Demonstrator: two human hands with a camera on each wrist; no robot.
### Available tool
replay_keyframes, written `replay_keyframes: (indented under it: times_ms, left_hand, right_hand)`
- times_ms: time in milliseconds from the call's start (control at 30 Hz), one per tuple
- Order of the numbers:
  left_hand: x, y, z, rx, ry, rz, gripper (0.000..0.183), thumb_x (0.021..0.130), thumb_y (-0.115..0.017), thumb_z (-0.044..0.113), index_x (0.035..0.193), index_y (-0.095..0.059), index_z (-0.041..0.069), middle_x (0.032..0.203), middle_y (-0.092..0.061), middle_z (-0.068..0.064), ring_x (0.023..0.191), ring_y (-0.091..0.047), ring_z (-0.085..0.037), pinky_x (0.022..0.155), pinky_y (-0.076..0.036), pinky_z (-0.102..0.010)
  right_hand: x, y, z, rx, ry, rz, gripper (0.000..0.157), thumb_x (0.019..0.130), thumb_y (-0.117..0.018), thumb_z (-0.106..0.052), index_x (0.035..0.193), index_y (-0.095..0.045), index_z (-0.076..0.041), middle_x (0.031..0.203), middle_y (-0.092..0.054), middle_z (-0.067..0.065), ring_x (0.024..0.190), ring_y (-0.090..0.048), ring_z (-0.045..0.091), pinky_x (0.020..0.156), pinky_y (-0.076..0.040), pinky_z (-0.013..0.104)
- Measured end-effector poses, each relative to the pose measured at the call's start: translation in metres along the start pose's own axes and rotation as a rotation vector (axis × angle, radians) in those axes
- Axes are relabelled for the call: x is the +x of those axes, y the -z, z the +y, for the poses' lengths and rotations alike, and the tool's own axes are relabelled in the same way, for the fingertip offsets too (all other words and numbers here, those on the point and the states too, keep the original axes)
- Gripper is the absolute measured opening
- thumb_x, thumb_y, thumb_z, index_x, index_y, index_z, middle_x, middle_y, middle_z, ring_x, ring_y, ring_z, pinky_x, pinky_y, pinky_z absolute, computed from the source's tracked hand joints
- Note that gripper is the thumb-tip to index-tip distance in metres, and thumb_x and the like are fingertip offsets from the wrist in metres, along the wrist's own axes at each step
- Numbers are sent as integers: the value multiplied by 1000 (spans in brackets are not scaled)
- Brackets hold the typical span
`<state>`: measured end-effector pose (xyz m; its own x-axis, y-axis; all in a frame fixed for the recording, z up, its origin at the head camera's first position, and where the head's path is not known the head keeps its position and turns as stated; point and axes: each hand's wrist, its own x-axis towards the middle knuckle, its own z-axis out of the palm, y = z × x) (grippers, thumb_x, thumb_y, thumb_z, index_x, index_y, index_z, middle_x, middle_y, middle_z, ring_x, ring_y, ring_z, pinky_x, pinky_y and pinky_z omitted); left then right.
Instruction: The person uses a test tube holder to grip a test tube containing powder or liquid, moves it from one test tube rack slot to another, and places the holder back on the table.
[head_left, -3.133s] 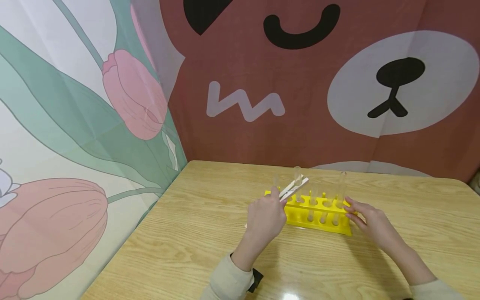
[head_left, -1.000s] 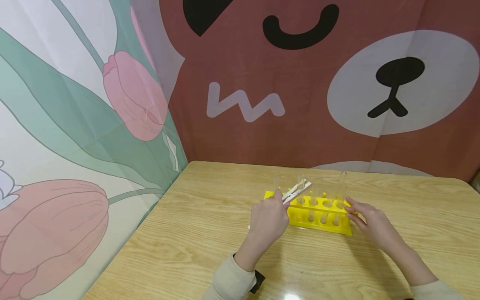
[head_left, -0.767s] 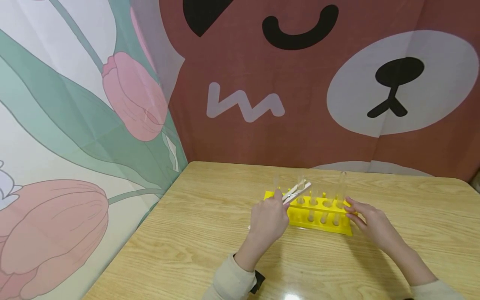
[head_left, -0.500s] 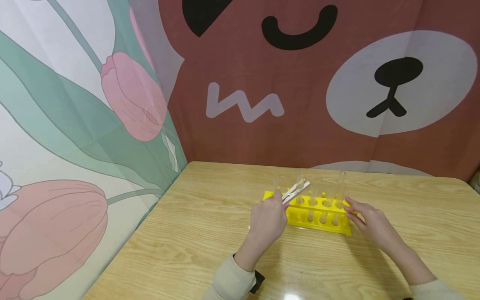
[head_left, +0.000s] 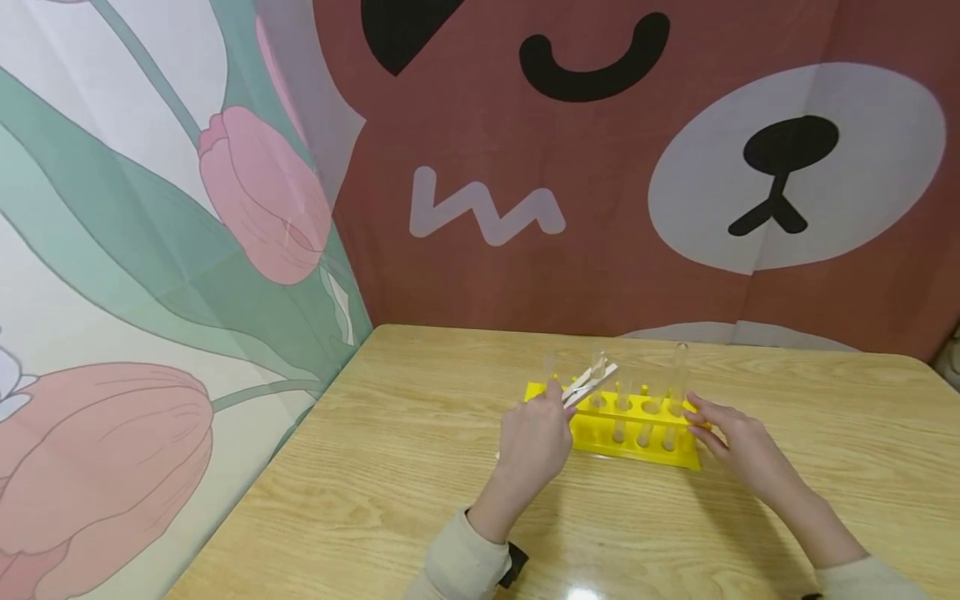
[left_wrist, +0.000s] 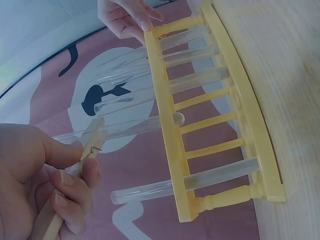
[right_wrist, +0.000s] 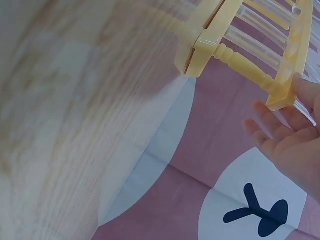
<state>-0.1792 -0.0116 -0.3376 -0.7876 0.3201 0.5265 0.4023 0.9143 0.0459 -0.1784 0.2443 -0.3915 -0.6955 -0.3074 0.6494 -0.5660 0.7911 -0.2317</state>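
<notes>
Head, rack: one yellow rack, set right of centre on a table; its left part is masked by the left hand.
Head, cloths: two; tulip cloth left, bear cloth behind.
Left wrist, tubes: five clear tubes; four racked, one held centrally by one wooden clamp, tightly gripped by the left hand.
Right wrist, right hand: rack end pinched, upper right.

The left grip is pinching a wooden test-tube clamp around a clear test tube, whose rounded tip is poking through the yellow test-tube rack.
</notes>
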Motion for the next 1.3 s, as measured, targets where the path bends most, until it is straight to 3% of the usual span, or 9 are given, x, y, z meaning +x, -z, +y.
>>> replay_keyframes:
  times_ms: [233,433,633,1133,1300]
  left_hand:
    - [1,-1,-1,-5,2,-6,25,86,-59,30,85,-53,5,50,-39,2,36,-36,-10,33,-24,-21]
    - [1,-2,-1,11,-9,-11,29,86,-58,30,96,-57,3,52,-44,1,36,-38,-11,33,-25,-21]
    - [1,-1,-1,32,-12,-9,32,86,-59,30,99,-58,1,55,-50,0,38,-43,-12,34,-28,-21]
    - [2,-2,-1,5,-2,-19,25,86,-59,30,87,-55,5,52,-43,1,37,-40,-11,33,-27,-21]
    - [3,-3,-1,-1,-8,-10,24,86,-59,29,80,-52,7,50,-39,2,36,-37,-10,33,-25,-21]
  right_hand:
    - [1,0,-1,-3,-8,-11,35,61,-72,10,94,-62,4,104,-58,26,85,-58,40,65,-47,46]
    - [1,1,-2,-4,-7,-13,48,61,-72,10,106,-55,13,87,-65,19,80,-59,39,64,-47,46]
    - [0,2,-3,2,-15,-24,48,63,-71,10,108,-55,13,87,-65,18,78,-60,37,63,-47,44]
    - [1,2,-3,10,-21,-26,37,63,-71,10,98,-61,5,100,-61,23,81,-59,39,63,-47,44]
    - [1,3,-3,1,-17,-25,44,62,-72,10,104,-58,9,92,-64,20,79,-60,38,63,-48,44]
